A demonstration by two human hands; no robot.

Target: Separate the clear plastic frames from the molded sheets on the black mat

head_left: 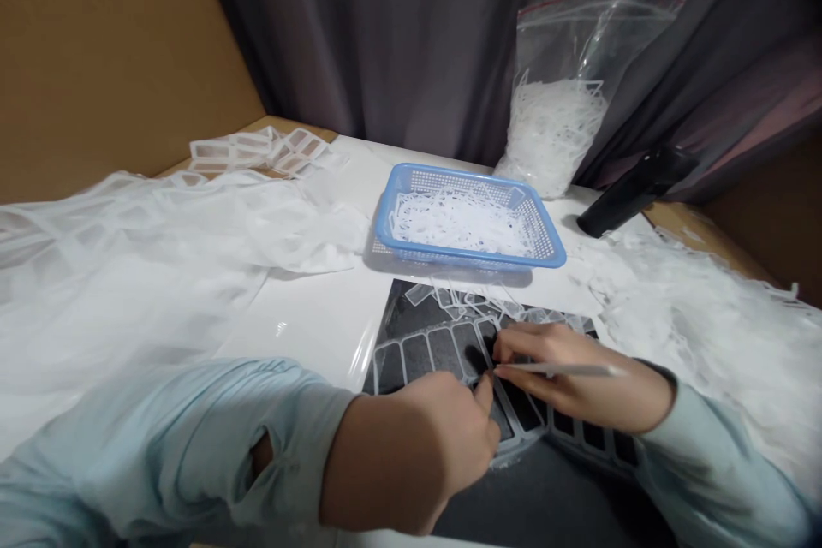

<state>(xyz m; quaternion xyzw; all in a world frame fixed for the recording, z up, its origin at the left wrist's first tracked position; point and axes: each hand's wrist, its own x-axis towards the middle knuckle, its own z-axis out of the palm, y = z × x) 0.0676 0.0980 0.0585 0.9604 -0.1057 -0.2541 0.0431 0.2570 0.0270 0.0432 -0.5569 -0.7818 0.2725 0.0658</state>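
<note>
On a black mat [539,497] lies a translucent plastic sheet [429,351] with a row of long rectangular openings. My left hand [437,437] rests on the sheet, its fingers curled and the index fingertip pressed at a bar between openings. Close beside it, my right hand [565,368] is closed around a thin white pen-like tool [578,370]. The tool points back to the right, and its working end is hidden at the fingertips. Several loose thin rectangular frames [462,300] lie at the mat's far edge, just beyond both hands.
A blue mesh basket [556,253] full of thin white strips stands behind the mat. Behind it is a zip bag [558,128] of similar strips. A black cylindrical object [620,197] leans at right. Heaped translucent sheets [160,248] lie left; a whitish pile [712,325] lies right.
</note>
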